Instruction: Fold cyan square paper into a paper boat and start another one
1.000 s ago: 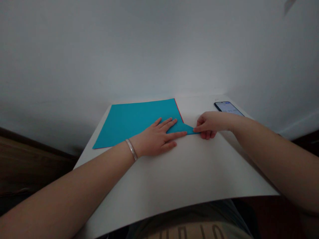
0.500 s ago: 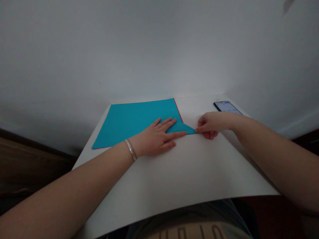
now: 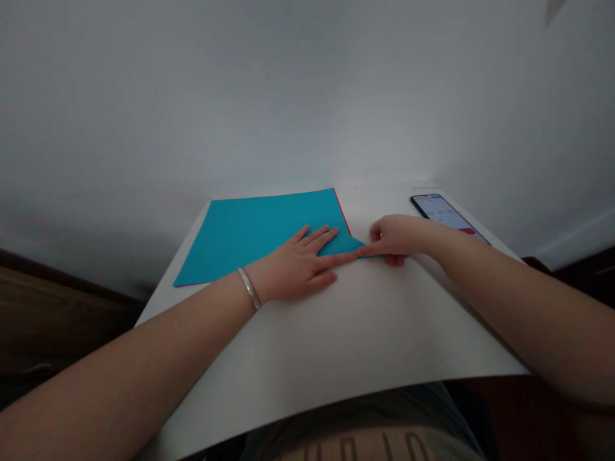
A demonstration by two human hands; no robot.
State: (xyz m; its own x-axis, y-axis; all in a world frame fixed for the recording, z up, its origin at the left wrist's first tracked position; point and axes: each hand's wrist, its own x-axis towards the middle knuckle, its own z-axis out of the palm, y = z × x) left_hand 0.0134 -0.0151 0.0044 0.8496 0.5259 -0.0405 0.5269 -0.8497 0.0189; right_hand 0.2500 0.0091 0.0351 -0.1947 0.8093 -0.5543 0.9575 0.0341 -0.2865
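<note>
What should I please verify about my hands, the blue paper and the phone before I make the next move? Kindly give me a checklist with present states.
1. Left hand flat on the blue paper, fingers spread: ok.
2. Right hand touching the paper's pointed corner: ok.
3. Paper resting on the white table: ok.
4. Phone apart from the paper: ok.
5. Near edge straight along its whole length: cannot tell, the left hand hides part.

Perhaps a home: table, pale wall
</note>
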